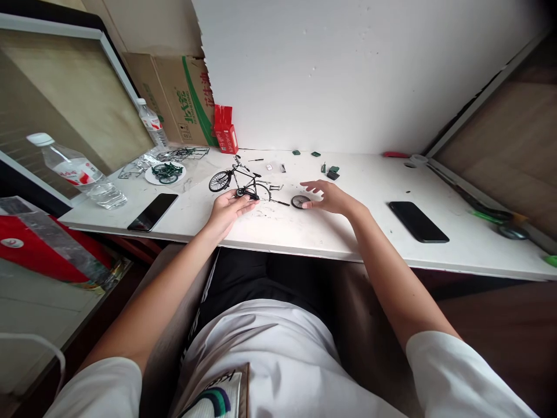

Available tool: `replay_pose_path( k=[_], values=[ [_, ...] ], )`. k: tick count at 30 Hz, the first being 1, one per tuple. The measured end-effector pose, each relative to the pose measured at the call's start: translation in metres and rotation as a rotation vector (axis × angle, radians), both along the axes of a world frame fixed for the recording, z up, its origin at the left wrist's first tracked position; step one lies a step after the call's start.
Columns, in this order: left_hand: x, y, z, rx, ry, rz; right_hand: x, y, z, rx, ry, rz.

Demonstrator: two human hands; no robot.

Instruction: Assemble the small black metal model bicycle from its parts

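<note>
Model bicycle [243, 181] sitting over white desk [270, 232], left hand [230, 210] gripping its lower frame, fingers clamped on it, right hand [333, 197] reaching to loose wheel [300, 201], fingers spread apart, black phones [153, 212] [418, 222] lying either side.

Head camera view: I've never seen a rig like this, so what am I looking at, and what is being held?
There is no robot here, just a person's two bare hands. The single picture comes from a camera on their head, looking forward and down.

The left hand holds a small model bicycle. The right hand, fingers spread, is at a loose wheel; I can't tell whether it grips it.

Also on the white table are a phone toward each side, left and right, and a white plate bearing green parts.
</note>
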State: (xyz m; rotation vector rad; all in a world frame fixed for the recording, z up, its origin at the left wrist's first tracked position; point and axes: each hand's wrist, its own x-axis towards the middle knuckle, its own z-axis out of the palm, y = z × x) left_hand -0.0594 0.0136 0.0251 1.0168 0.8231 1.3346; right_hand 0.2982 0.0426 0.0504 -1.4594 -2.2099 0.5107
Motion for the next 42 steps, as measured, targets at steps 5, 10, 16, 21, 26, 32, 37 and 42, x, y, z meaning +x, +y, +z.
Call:
replay_pose_path(
  k=[5,10,16,21,26,32,37,42],
  values=[
    [0.000,0.004,-0.011,-0.046,-0.032,-0.042,-0.001,0.006,-0.004,-0.035,-0.099,0.052],
    [0.000,0.006,-0.015,-0.074,-0.046,-0.039,-0.013,0.004,-0.005,0.055,-0.171,0.010],
    [0.005,0.003,-0.011,-0.072,-0.062,-0.011,-0.022,0.000,-0.008,0.198,-0.295,-0.115],
    [0.009,-0.001,-0.010,-0.043,-0.059,0.011,-0.032,-0.004,-0.002,0.259,0.006,-0.023],
    [0.008,-0.001,-0.011,-0.078,-0.039,0.038,-0.046,-0.005,-0.006,0.214,0.188,0.115],
    [0.010,-0.004,-0.007,-0.077,0.041,0.080,-0.071,-0.018,-0.008,0.572,0.112,0.053],
    [0.015,-0.009,-0.003,-0.039,0.079,0.127,-0.094,-0.031,-0.014,0.849,0.047,0.143],
    [0.017,-0.011,-0.002,-0.011,0.129,0.171,-0.112,-0.041,-0.026,0.784,-0.042,0.289]
  ],
)
